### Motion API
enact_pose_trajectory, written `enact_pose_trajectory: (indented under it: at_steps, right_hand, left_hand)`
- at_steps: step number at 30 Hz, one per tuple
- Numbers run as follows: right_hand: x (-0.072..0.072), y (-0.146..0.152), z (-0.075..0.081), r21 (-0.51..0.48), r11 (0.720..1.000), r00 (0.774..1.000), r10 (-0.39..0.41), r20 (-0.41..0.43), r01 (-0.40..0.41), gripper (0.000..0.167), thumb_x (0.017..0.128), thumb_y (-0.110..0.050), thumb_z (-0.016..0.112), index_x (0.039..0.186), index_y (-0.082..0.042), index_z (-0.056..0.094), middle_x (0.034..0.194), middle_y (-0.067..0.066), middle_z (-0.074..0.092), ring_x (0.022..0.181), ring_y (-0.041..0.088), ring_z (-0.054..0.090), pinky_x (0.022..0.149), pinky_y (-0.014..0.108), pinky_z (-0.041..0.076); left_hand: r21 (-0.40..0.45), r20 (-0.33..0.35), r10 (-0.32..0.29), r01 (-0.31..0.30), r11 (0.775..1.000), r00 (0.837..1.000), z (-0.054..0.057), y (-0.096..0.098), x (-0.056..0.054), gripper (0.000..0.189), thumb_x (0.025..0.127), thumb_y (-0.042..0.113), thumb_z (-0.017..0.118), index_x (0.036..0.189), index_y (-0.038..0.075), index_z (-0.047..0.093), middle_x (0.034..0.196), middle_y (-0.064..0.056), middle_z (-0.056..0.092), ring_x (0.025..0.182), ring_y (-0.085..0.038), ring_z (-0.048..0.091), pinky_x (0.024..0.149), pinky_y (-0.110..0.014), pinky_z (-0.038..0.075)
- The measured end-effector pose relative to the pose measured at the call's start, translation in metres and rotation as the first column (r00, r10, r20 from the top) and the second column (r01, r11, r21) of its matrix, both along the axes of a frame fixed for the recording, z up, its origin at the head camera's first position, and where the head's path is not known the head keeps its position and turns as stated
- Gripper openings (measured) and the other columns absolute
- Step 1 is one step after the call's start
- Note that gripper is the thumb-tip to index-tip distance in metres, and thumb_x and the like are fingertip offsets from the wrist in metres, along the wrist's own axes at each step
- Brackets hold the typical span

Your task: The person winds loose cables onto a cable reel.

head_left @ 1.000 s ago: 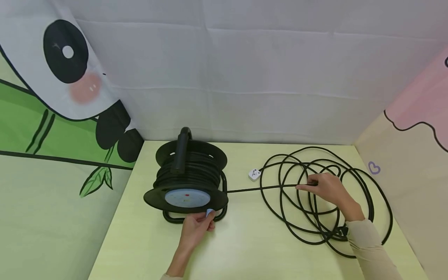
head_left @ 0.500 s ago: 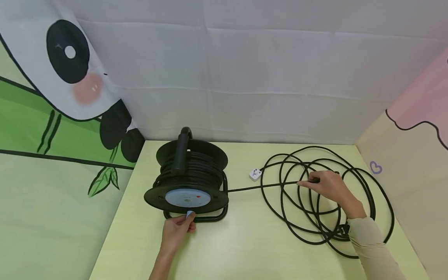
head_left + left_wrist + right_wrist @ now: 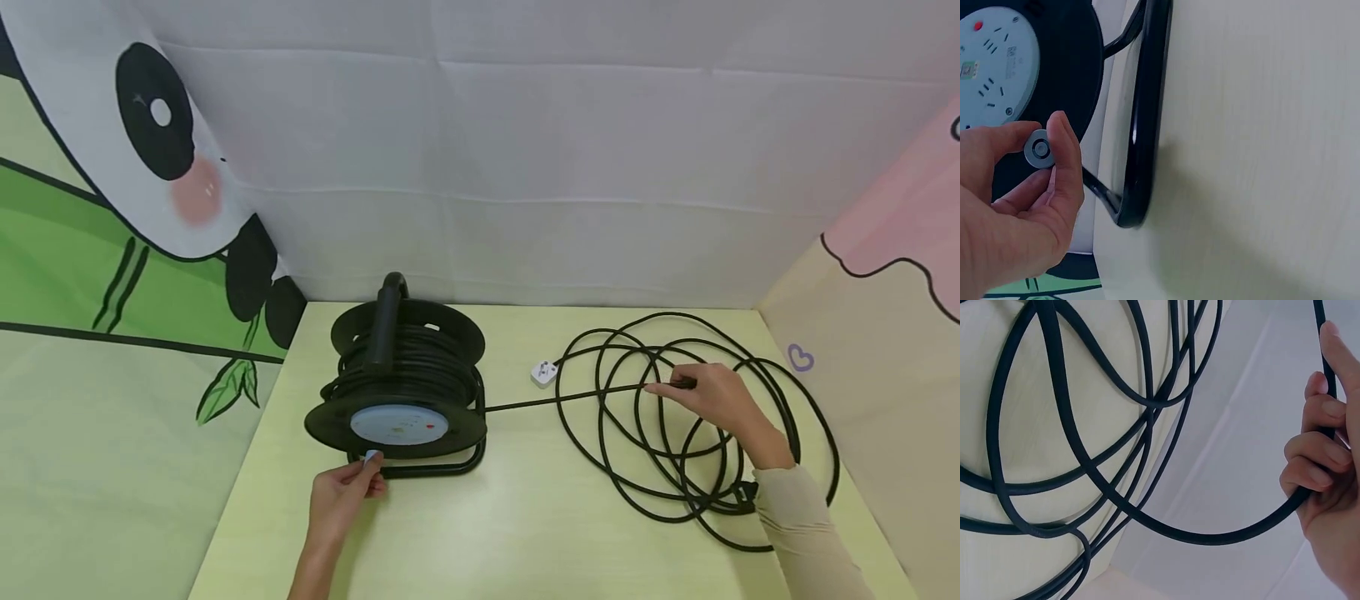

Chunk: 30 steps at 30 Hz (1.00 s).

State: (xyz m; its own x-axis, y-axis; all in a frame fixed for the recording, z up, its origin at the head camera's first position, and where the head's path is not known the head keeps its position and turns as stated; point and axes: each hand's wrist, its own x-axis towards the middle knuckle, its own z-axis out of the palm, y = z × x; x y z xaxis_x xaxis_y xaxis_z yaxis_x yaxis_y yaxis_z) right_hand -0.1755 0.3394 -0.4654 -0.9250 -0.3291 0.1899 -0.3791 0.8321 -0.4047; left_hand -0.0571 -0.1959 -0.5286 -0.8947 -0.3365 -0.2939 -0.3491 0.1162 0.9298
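A black cable reel [image 3: 405,362] stands on its tubular frame at the left of the table, with many turns of cable wound on it. Its front disc carries a light blue socket panel [image 3: 399,425]. My left hand [image 3: 341,492] pinches the small grey-blue crank knob [image 3: 1039,149] at the disc's lower left edge between thumb and fingers. From the reel's right side a straight stretch of black cable [image 3: 525,405] runs to my right hand [image 3: 716,400]. That hand's fingers curl round the cable, and in the right wrist view the cable [image 3: 1210,539] sags from it toward the loose coils.
Loose cable loops [image 3: 615,479] spread over the right of the pale table [image 3: 510,533]. A white plug [image 3: 543,373] lies left of them. White cloth [image 3: 570,167] rises behind the table, and printed cloth panels stand at both sides.
My left hand has moved left with the knob along the disc's lower edge, turning the reel. My right hand has shifted slightly right and up, still gripping the cable.
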Motion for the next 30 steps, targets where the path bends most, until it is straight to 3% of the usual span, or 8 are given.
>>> enact_pose_trajectory:
  at_steps: [7,13,24,30]
  right_hand:
    - [0.0,0.012,-0.002,-0.049,0.999,0.998,-0.024,-0.061,0.021,0.032,0.092,-0.03,0.08,0.069,-0.021,0.059,0.056,-0.013,0.036,0.049,0.003,0.029,0.051,0.023,0.027]
    - [0.003,0.018,-0.011,-0.075,0.997,1.0,-0.016,-0.019,0.015,0.028,0.098,-0.027,0.074,0.074,-0.017,0.061,0.057,-0.011,0.036,0.049,0.004,0.03,0.052,0.024,0.029]
    - [0.002,0.012,-0.015,-0.138,0.99,1.0,-0.025,-0.014,0.023,0.03,0.095,-0.025,0.077,0.073,-0.014,0.061,0.058,-0.009,0.037,0.05,0.006,0.031,0.051,0.024,0.029]
    - [-0.002,0.002,-0.017,-0.147,0.988,0.999,-0.04,0.001,0.039,0.03,0.095,-0.027,0.077,0.073,-0.017,0.06,0.057,-0.009,0.038,0.049,0.006,0.032,0.05,0.024,0.031]
  left_hand:
    - [0.004,0.006,0.034,-0.034,0.999,0.999,0.014,-0.02,0.0,0.039,0.099,0.019,0.072,0.108,-0.019,0.07,0.076,-0.008,0.074,0.066,-0.014,0.073,0.067,-0.024,0.063]
    - [-0.008,0.001,0.063,-0.063,0.998,0.998,0.027,-0.029,0.0,0.042,0.098,0.024,0.073,0.109,-0.017,0.071,0.076,-0.009,0.074,0.067,-0.018,0.074,0.067,-0.024,0.062]
    - [-0.033,-0.015,0.077,-0.077,0.996,0.997,0.044,-0.04,-0.001,0.047,0.096,0.029,0.076,0.111,-0.015,0.071,0.072,-0.001,0.074,0.064,-0.016,0.074,0.068,-0.022,0.062]
    - [-0.03,-0.02,0.083,-0.084,0.996,0.996,0.06,-0.043,-0.002,0.048,0.096,0.03,0.076,0.112,-0.015,0.071,0.071,0.001,0.073,0.063,-0.014,0.073,0.068,-0.02,0.061]
